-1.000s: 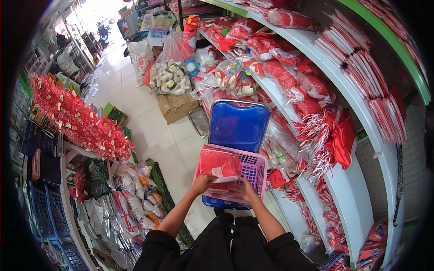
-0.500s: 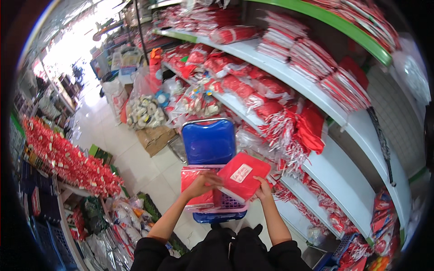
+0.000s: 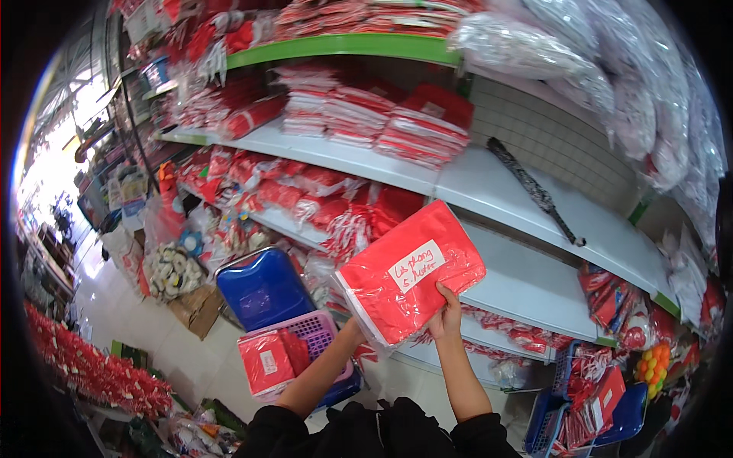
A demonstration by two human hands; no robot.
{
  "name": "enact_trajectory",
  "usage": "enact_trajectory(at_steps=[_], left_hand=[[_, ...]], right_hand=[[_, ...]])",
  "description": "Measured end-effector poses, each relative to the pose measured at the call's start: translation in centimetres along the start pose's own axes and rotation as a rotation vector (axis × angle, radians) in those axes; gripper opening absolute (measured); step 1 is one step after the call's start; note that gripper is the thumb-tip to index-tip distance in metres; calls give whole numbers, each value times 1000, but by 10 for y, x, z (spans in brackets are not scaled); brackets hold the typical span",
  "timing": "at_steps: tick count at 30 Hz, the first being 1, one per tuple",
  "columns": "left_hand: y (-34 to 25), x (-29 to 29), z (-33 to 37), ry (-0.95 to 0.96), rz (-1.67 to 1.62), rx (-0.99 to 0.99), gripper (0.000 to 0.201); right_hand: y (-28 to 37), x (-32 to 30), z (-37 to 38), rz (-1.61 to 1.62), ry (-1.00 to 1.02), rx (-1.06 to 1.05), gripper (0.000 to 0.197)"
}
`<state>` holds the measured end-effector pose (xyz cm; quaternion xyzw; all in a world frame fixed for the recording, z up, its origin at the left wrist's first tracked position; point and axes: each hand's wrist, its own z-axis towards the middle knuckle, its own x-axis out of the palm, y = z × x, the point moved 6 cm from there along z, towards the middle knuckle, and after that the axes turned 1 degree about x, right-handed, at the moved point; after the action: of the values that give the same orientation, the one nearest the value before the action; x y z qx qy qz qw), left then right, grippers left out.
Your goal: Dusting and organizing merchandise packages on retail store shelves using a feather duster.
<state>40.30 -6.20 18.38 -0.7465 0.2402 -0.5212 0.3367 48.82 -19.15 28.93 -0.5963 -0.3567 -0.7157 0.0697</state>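
A flat red packet in clear plastic, with a white handwritten label, is held up tilted before the shelves. My right hand is closed on its lower right edge, the thumb lying over the front. At the packet's lower left edge, my left hand reaches behind it, so its fingers are hidden. Below my left forearm, more red packets lie in a pink plastic basket. The basket rests on a blue chair.
Ahead, a pale shelf carries stacked red packets and a dark patterned stick-like item. Plastic-wrapped bundles hang over the right side. Blue baskets with red goods stand at the lower right, and a cardboard box lies on the floor at left.
My view has turned right toward the shelves. The red packet has been lifted away from the basket, up and to the right. My left hand has gone from beside the packet to behind its edge.
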Motion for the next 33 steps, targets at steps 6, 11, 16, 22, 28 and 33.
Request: enact_trajectory(at_steps=[6, 11, 16, 22, 28, 33], left_hand=[[22, 75, 46, 82, 29, -26, 39], [10, 126, 86, 146, 42, -55, 39], [15, 162, 103, 185, 65, -82, 39], [2, 168, 113, 183, 95, -80, 40], [-1, 182, 132, 216, 123, -103, 40], [-14, 166, 142, 206, 143, -94, 40]], right_hand=[[68, -17, -17, -176, 83, 35, 42], [142, 5, -39, -801, 161, 123, 32], [249, 15, -37, -1255, -77, -452, 20], [298, 78, 11, -1905, -247, -1296, 16], [309, 27, 104, -2614, -641, -812, 18], [308, 21, 93, -2426, -566, -658, 22]])
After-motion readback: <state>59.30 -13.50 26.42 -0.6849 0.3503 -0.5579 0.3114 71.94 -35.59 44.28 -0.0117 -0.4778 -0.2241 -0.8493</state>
